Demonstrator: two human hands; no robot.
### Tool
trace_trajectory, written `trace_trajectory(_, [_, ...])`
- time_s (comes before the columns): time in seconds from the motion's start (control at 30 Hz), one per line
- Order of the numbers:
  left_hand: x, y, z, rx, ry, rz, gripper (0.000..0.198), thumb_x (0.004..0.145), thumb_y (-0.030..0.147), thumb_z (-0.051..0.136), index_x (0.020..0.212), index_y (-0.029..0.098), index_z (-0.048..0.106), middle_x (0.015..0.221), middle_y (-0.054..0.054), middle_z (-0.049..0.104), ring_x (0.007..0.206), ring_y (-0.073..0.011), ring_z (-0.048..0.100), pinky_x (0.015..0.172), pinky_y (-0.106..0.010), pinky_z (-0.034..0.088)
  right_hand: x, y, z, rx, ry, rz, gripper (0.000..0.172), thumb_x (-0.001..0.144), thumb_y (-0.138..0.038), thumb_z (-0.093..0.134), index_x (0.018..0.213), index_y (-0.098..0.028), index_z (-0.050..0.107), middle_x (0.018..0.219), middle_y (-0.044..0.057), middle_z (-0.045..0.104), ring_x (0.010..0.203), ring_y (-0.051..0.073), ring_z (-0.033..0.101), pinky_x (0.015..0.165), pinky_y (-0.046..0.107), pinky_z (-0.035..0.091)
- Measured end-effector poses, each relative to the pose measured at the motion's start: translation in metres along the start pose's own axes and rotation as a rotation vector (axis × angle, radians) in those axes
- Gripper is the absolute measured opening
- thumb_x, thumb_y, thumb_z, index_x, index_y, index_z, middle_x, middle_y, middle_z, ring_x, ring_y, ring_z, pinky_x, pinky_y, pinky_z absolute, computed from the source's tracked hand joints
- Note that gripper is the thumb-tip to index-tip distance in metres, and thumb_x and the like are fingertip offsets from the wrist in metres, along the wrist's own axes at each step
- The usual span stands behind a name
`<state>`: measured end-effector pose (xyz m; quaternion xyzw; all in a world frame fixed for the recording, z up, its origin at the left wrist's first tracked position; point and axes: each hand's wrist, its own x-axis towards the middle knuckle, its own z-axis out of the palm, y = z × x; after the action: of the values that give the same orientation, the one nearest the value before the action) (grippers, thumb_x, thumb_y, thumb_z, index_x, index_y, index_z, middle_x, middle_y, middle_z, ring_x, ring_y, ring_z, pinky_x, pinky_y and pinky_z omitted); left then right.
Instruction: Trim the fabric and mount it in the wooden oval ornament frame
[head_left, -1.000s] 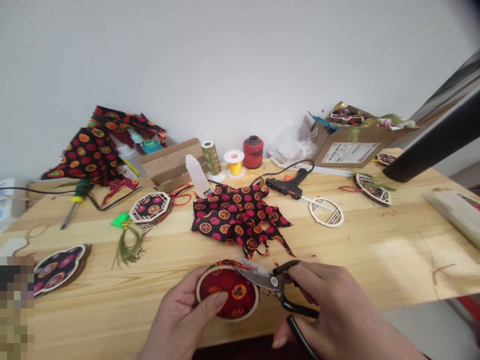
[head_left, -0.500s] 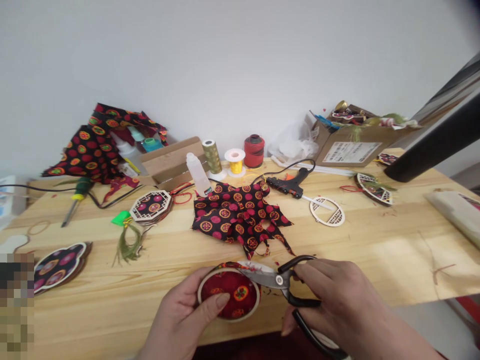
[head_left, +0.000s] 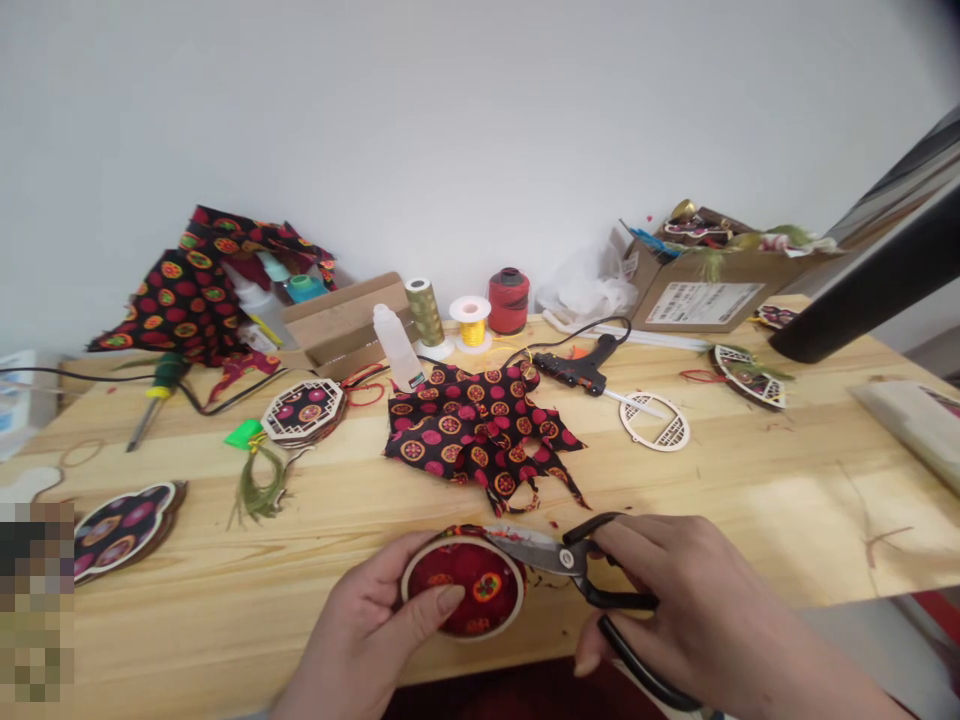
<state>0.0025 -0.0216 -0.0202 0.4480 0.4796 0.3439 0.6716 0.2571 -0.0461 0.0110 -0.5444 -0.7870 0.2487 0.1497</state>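
My left hand (head_left: 390,610) grips a small round frame (head_left: 480,590) with a pale rim and dark red patterned fabric inside, my thumb pressed on its face. Around the handles of black-handled scissors (head_left: 566,558) my right hand (head_left: 675,590) is closed. The blades lie at the frame's upper right edge, against the fabric there; their tips are partly hidden behind the rim. Just beyond, a cut piece of black fabric (head_left: 465,430) with red and orange circles lies crumpled on the wooden table (head_left: 300,580), with small scraps scattered near the scissors.
A black glue gun (head_left: 574,372) rests behind, beside an oval lattice piece (head_left: 652,421). Spools, including a red one (head_left: 509,302), stand by the wall near a clear bottle (head_left: 397,350). An octagonal ornament (head_left: 304,410) and a screwdriver (head_left: 157,395) lie left; a filled cardboard box (head_left: 705,290) sits back right.
The scissors and my right hand have shifted slightly right. The round frame in my left hand has also moved a little to the right, still held.
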Motion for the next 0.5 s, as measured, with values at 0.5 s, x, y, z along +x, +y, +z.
trace_trajectory(0.5, [0.0002, 0.0012, 0.0037, 0.043, -0.043, -0.020, 0.030, 0.077, 0.025, 0.073, 0.107, 0.029, 0.072, 0.096, 0.003, 0.078, 0.084, -0.0162, 0.069, 0.078, -0.020, 0.052, 0.0004, -0.0028, -0.0001, -0.001, 0.019, -0.041, 0.026, 0.074, -0.040, 0.072, 0.074, -0.018, 0.058, 0.072, 0.001, 0.063, 0.063, 0.015, 0.058, 0.054, 0.025, 0.038])
